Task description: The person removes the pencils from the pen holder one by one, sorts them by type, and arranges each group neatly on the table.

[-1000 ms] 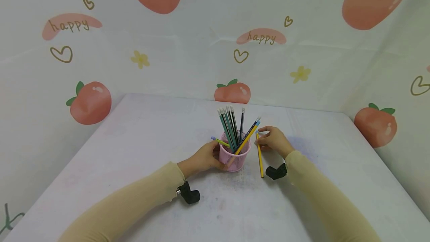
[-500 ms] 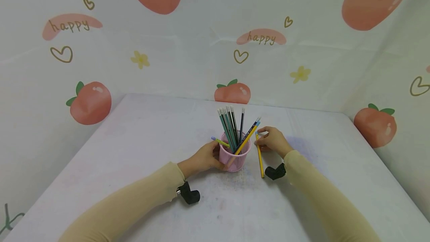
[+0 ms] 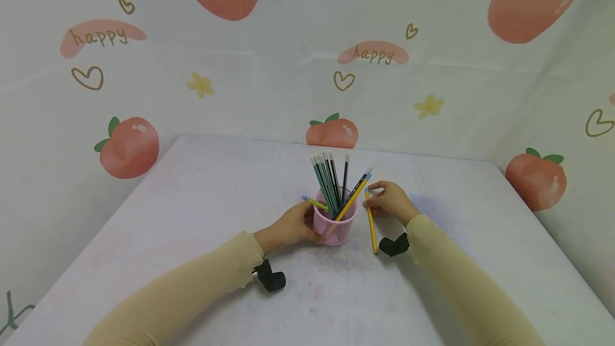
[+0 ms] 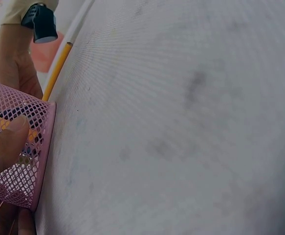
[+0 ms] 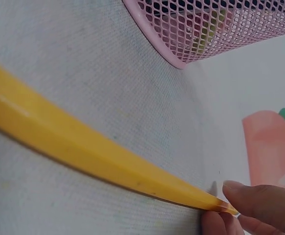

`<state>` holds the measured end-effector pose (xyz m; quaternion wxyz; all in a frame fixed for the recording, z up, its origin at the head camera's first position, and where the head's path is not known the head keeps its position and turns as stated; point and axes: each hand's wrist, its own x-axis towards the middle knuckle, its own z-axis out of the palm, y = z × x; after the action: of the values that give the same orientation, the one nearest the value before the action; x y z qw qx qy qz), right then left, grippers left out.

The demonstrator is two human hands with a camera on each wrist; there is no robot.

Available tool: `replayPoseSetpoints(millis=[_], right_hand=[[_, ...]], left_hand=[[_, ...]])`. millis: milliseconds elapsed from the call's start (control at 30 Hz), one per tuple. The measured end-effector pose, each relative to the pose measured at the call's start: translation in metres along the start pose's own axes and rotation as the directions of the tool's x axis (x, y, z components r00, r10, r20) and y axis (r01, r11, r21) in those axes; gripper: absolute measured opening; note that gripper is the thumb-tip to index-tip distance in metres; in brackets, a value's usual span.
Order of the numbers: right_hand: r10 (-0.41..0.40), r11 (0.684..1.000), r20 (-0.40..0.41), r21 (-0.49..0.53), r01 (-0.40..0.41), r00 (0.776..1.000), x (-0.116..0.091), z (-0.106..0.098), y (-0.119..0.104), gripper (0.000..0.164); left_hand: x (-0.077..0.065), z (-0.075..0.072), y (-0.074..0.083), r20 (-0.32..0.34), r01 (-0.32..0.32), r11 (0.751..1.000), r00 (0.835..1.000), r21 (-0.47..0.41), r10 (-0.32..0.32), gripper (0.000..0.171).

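My left hand [image 3: 290,224] grips the side of a pink mesh pencil cup [image 3: 338,234] that stands upright on the table. In the left wrist view the thumb [image 4: 8,147] lies along the mesh, with other fingers on the opposite side. Several pencils stand in the cup: teal ones [image 3: 324,186], dark ones, and a yellow one [image 3: 356,194] leaning right. To the cup's right, a yellow pencil [image 3: 372,231] lies with its blue end away from me. My right hand [image 3: 391,201] pinches it near that far end, between thumb [image 5: 240,196] and fingers.
A short yellow-green pencil [image 3: 314,202] with a blue end sticks out over the cup's left rim. Black wrist cameras [image 3: 395,245] hang below both sleeves close to the white tabletop [image 3: 216,292]. Behind stands a white printed backdrop [image 3: 269,68].
My right hand and the far end of the loose pencil have shifted very slightly left. The left hand and the cup have stayed still.
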<state>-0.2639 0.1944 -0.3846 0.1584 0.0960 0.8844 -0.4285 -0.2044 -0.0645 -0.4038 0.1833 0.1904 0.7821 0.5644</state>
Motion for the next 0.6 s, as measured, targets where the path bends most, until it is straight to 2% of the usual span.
replayPoseSetpoints(millis=[167, 433, 600], right_hand=[[-0.01, 0.999, 0.012, 0.031, 0.01, 1.0, 0.0, -0.001, 0.002, 0.06], [-0.019, 0.995, 0.015, 0.098, 0.018, 1.0, -0.005, -0.013, 0.0, 0.055], [-0.071, 0.987, 0.006, 0.148, 0.069, 0.997, -0.009, -0.025, -0.004, 0.055]], left_hand=[[0.0, 0.0, 0.0, 0.003, -0.021, 1.0, 1.0, 0.006, 0.021, 0.065], [0.0, 0.0, 0.001, 0.006, -0.014, 1.0, 1.0, 0.006, 0.014, 0.064], [0.0, 0.0, 0.0, 0.006, -0.013, 1.0, 1.0, 0.008, 0.013, 0.065]])
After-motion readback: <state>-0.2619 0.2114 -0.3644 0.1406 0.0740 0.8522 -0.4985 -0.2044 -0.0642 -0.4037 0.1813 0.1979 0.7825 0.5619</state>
